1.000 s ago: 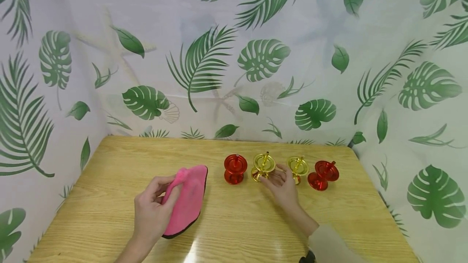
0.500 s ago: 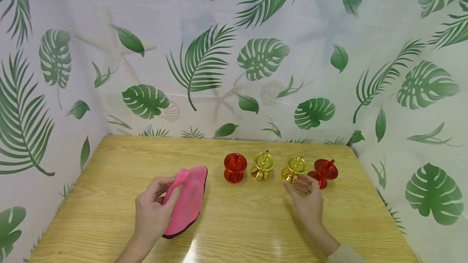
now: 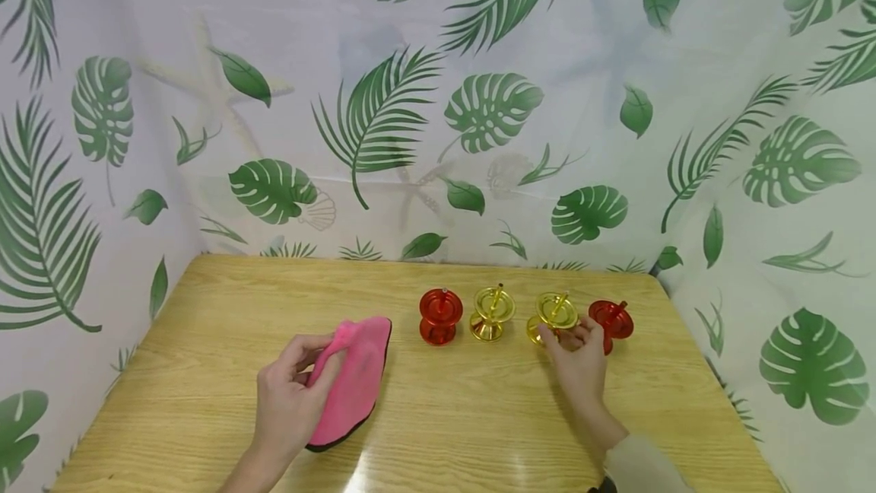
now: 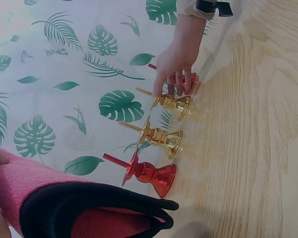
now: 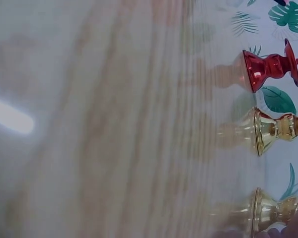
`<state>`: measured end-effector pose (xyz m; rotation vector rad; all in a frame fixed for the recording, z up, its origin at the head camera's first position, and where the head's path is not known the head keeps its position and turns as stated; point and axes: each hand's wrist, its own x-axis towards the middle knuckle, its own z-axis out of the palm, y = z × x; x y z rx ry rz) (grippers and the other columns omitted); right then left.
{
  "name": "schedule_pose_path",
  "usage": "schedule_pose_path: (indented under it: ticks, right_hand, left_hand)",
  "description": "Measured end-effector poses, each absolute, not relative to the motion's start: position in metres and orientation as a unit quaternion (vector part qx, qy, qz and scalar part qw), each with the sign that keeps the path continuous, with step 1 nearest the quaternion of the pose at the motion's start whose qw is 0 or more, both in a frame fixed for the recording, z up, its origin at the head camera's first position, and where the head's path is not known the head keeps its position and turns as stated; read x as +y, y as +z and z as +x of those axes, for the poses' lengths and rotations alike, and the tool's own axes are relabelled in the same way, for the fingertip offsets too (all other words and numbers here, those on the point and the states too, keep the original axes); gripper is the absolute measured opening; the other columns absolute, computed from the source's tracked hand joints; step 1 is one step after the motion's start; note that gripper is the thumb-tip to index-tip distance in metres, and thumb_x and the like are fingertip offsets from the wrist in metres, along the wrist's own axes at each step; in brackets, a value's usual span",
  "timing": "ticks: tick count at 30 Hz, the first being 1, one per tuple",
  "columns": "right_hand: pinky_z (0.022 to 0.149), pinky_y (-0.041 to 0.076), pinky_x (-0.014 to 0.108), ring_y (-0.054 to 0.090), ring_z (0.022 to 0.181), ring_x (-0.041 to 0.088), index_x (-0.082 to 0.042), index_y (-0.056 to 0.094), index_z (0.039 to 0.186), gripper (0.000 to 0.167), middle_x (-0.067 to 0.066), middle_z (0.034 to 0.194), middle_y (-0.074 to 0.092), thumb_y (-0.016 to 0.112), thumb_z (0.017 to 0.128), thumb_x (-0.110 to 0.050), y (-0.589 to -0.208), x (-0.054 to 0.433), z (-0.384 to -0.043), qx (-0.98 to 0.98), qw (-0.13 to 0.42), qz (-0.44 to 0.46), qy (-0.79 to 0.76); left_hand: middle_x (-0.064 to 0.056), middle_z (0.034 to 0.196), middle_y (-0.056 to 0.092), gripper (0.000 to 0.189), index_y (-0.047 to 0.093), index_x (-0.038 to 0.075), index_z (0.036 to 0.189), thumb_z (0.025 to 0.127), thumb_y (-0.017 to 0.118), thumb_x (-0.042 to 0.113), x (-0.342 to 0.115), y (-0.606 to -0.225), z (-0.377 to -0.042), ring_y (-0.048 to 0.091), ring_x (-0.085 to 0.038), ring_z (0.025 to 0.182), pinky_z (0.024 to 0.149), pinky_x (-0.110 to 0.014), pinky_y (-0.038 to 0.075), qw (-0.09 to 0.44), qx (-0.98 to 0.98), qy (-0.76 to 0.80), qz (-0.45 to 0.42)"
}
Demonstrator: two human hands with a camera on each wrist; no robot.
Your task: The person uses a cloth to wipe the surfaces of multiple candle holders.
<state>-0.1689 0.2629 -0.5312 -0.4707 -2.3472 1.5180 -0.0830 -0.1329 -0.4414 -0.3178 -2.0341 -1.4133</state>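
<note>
My left hand (image 3: 290, 394) pinches a pink cloth (image 3: 352, 383) with black edging, bunched at the top and hanging down over the table. In the left wrist view its folded black edge (image 4: 94, 193) is close to the camera. My right hand (image 3: 578, 364) grips the right-hand gold candle holder (image 3: 556, 310), thumb on its left and fingers on its right, below the dish. Just right of the fingers stands a red candle holder (image 3: 611, 318), its base partly hidden. To the left stand another gold candle holder (image 3: 491, 314) and a red one (image 3: 440, 318).
All the candle holders stand upright in a row, each with a thin spike, on the wooden table (image 3: 205, 341). A leaf-printed cloth backdrop (image 3: 411, 135) rises behind and on both sides of the table.
My right hand has moved right from the left gold candle holder to the right one and closed its fingers about it. My left hand and the pink cloth have barely shifted.
</note>
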Motion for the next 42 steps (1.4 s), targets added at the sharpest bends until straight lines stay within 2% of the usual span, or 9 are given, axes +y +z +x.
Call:
schedule_pose_path:
  ticks: [9,12,16,18,20,26,28,34,42]
  right_hand:
    - [0.075,0.042,-0.006,0.065,0.124,0.037,-0.002,0.035,0.151,0.083,0.026,0.139,0.062,0.081,0.093,-0.040,-0.537,0.265,-0.183,-0.815,0.165,-0.166,0.530]
    - [0.079,0.042,-0.004,0.064,0.126,0.036,-0.002,0.034,0.151,0.084,0.025,0.140,0.061,0.081,0.093,-0.041,-0.538,0.264,-0.186,-0.817,0.167,-0.171,0.525]
    - [0.097,0.052,0.018,0.063,0.130,0.036,-0.002,0.031,0.153,0.087,0.025,0.142,0.059,0.081,0.093,-0.041,-0.539,0.261,-0.189,-0.814,0.157,-0.180,0.530]
    - [0.105,0.052,0.033,0.061,0.133,0.037,-0.002,0.030,0.154,0.088,0.026,0.143,0.058,0.082,0.093,-0.039,-0.540,0.260,-0.191,-0.808,0.155,-0.180,0.539]
    - [0.109,0.051,0.039,0.060,0.135,0.036,-0.001,0.029,0.154,0.089,0.026,0.146,0.057,0.082,0.093,-0.038,-0.541,0.260,-0.193,-0.803,0.157,-0.179,0.546]
    - [0.091,0.047,0.006,0.060,0.130,0.028,-0.002,0.033,0.152,0.084,0.021,0.145,0.059,0.083,0.093,-0.034,-0.543,0.262,-0.197,-0.789,0.170,-0.170,0.566]
    - [0.087,0.044,0.001,0.060,0.129,0.029,-0.001,0.034,0.152,0.083,0.022,0.144,0.060,0.083,0.092,-0.031,-0.542,0.261,-0.195,-0.782,0.175,-0.163,0.575]
    - [0.093,0.043,0.001,0.057,0.133,0.026,-0.002,0.037,0.152,0.081,0.020,0.146,0.059,0.085,0.091,-0.027,-0.533,0.258,-0.183,-0.781,0.188,-0.136,0.580]
    - [0.092,0.046,0.002,0.057,0.111,-0.003,-0.003,0.046,0.149,0.071,0.013,0.134,0.065,0.084,0.090,-0.013,-0.519,0.253,-0.164,-0.788,0.227,-0.093,0.564]
  left_hand:
    - [-0.016,0.089,0.081,0.024,0.073,0.000,0.100,0.083,0.079,-0.015,-0.132,-0.443,-0.083,0.067,0.018,0.088,0.052,-0.010,0.054,0.317,-0.770,-0.540,-0.126]
    - [-0.015,0.090,0.081,0.023,0.073,0.001,0.100,0.083,0.079,-0.014,-0.132,-0.444,-0.082,0.068,0.018,0.088,0.054,-0.010,0.055,0.313,-0.772,-0.540,-0.121]
    - [-0.014,0.090,0.081,0.024,0.074,0.002,0.100,0.083,0.079,-0.014,-0.131,-0.445,-0.081,0.068,0.018,0.089,0.055,-0.010,0.056,0.308,-0.774,-0.540,-0.118]
    - [-0.014,0.090,0.081,0.023,0.074,0.002,0.100,0.083,0.079,-0.014,-0.130,-0.445,-0.080,0.068,0.017,0.088,0.056,-0.010,0.056,0.307,-0.776,-0.540,-0.116]
    - [-0.014,0.091,0.081,0.023,0.074,0.002,0.100,0.083,0.079,-0.013,-0.130,-0.445,-0.080,0.068,0.017,0.088,0.056,-0.010,0.056,0.305,-0.777,-0.539,-0.113]
    - [-0.013,0.090,0.081,0.023,0.074,0.003,0.099,0.083,0.080,-0.012,-0.130,-0.445,-0.080,0.068,0.017,0.088,0.055,-0.010,0.056,0.302,-0.782,-0.535,-0.106]
    - [-0.012,0.090,0.081,0.023,0.074,0.003,0.099,0.083,0.080,-0.012,-0.131,-0.446,-0.080,0.068,0.017,0.088,0.055,-0.010,0.056,0.304,-0.782,-0.533,-0.107]
    - [-0.014,0.090,0.081,0.024,0.074,0.002,0.099,0.083,0.080,-0.014,-0.132,-0.446,-0.081,0.067,0.019,0.089,0.055,-0.010,0.055,0.316,-0.778,-0.531,-0.115]
    - [-0.013,0.089,0.081,0.024,0.074,0.002,0.100,0.083,0.080,-0.013,-0.131,-0.443,-0.082,0.068,0.017,0.088,0.054,-0.010,0.055,0.313,-0.779,-0.529,-0.120]
